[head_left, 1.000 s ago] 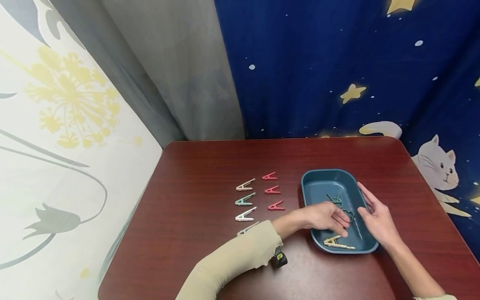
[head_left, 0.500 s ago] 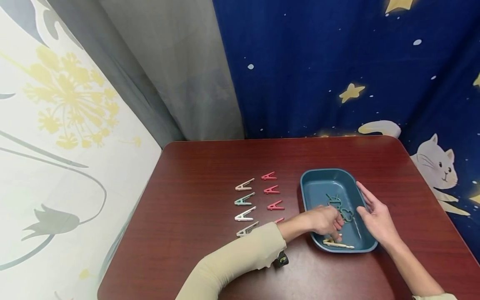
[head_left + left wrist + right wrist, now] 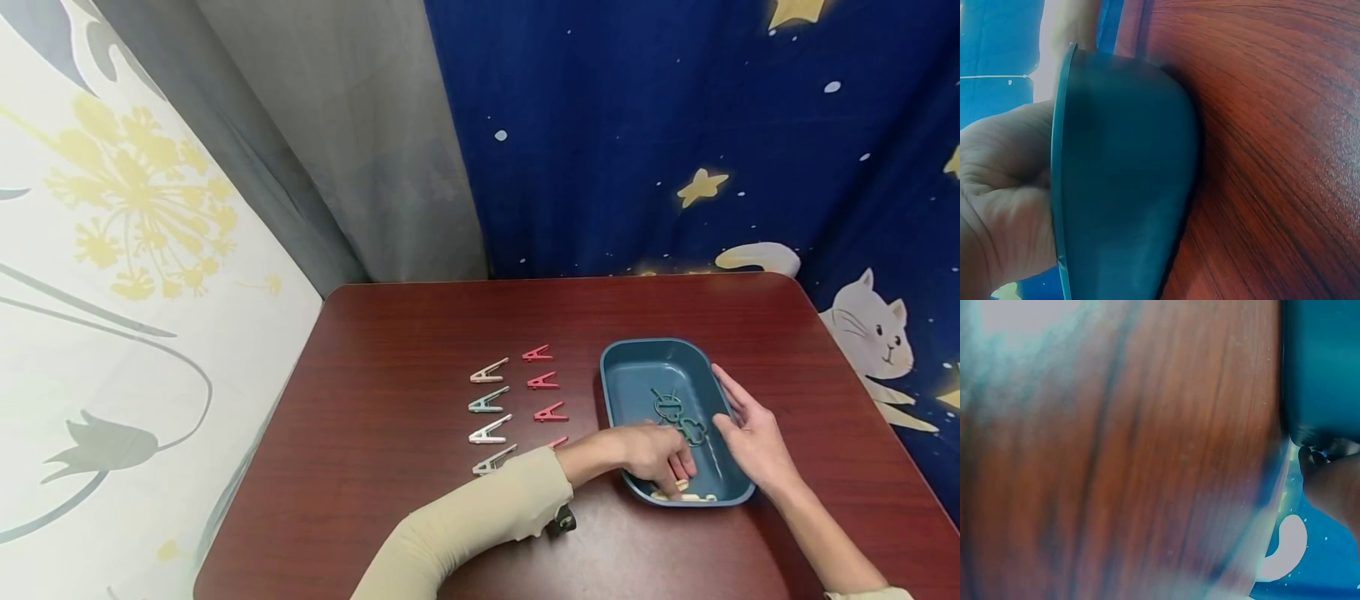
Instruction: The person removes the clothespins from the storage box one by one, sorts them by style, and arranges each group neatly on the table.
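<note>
A blue plastic tray point(image 3: 633, 367) stands on the table's right side. Inside, the left hand point(image 3: 651, 454) reaches down at the near end and pinches a cream clothespin point(image 3: 699, 498), largely covered by the fingers. Along the tray's right wall, the right hand point(image 3: 757, 442) holds the rim, thumb over it and fingers outside. Green wire-like shapes point(image 3: 678, 417) lie on the tray floor. The left wrist view has the tray's outer wall point(image 3: 1125, 169) beside a hand point(image 3: 1004, 194); the right wrist view catches a corner of the tray point(image 3: 1329, 369).
Left of the tray, clothespins lie in two columns: beige point(image 3: 489, 372), mint point(image 3: 489, 400), white point(image 3: 491, 430) and pale grey point(image 3: 495, 460), then several red ones point(image 3: 551, 412). The left sleeve point(image 3: 480, 512) partly covers the nearest red one. Curtains hang behind the table point(image 3: 375, 358).
The left hand has gone from hovering over the tray with fingers extended to reaching down and pinching the cream clothespin, which has shifted slightly. The right hand stays on the rim.
</note>
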{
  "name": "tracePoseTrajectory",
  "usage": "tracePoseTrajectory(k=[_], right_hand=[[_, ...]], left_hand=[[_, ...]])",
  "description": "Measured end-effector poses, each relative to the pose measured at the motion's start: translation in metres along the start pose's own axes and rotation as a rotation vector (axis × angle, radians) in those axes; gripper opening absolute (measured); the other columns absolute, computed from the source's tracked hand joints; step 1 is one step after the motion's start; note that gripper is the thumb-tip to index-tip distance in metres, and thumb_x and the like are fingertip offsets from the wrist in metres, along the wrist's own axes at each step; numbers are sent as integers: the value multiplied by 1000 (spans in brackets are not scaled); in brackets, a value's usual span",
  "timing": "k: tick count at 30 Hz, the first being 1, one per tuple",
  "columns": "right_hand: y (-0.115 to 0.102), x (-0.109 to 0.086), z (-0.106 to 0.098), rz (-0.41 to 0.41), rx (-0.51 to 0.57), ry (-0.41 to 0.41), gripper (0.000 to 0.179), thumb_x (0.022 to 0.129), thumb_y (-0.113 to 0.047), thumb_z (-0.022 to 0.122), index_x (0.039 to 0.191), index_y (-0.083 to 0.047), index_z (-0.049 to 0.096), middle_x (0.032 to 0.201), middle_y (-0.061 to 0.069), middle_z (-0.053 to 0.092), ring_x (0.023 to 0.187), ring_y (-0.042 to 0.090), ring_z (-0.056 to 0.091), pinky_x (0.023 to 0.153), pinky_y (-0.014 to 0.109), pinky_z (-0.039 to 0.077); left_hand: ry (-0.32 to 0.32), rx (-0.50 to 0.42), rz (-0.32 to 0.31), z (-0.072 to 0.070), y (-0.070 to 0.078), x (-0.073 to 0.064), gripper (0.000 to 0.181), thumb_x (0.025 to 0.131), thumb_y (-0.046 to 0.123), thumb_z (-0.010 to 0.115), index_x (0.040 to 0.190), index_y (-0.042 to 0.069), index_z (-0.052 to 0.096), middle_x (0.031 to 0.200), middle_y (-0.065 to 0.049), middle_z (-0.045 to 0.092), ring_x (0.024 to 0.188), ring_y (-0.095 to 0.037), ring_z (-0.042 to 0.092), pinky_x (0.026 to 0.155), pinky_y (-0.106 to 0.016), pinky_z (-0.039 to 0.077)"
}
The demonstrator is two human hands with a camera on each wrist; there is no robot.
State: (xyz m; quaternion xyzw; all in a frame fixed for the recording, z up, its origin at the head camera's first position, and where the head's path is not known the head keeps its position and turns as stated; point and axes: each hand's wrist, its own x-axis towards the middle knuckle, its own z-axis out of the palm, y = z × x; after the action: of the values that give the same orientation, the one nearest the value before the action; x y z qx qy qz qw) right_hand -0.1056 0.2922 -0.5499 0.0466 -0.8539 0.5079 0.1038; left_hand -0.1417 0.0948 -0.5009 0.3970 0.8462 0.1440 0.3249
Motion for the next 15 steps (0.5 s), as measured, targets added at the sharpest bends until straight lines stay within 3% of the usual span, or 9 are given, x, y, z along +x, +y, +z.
tracePoseTrajectory(k=[4,12,15], right_hand=[[0,-1,0,-6,6,-5,73,98,12,52,166,-11,37,152,36,47,121,-18,47,89,1,41],[0,0,1,-5,8,4,74,98,13,53,166,-11,37,152,35,48,121,-17,48,91,1,41],[-1,0,1,0,5,4,74,98,13,53,166,-11,37,152,35,48,120,-17,48,90,1,41]], left_hand=[[-61,-55,66,1,-2,0,35,90,16,88,123,19,77,96,17,76,85,15,61,79,0,41],[-190,-319,244,-1,-10,0,33,98,-3,73,130,3,72,106,3,77,88,7,67,82,-8,51],[-202,-316,283,-2,-12,-2,33,101,-1,69,134,5,70,110,6,74,87,7,66,82,-9,52]])
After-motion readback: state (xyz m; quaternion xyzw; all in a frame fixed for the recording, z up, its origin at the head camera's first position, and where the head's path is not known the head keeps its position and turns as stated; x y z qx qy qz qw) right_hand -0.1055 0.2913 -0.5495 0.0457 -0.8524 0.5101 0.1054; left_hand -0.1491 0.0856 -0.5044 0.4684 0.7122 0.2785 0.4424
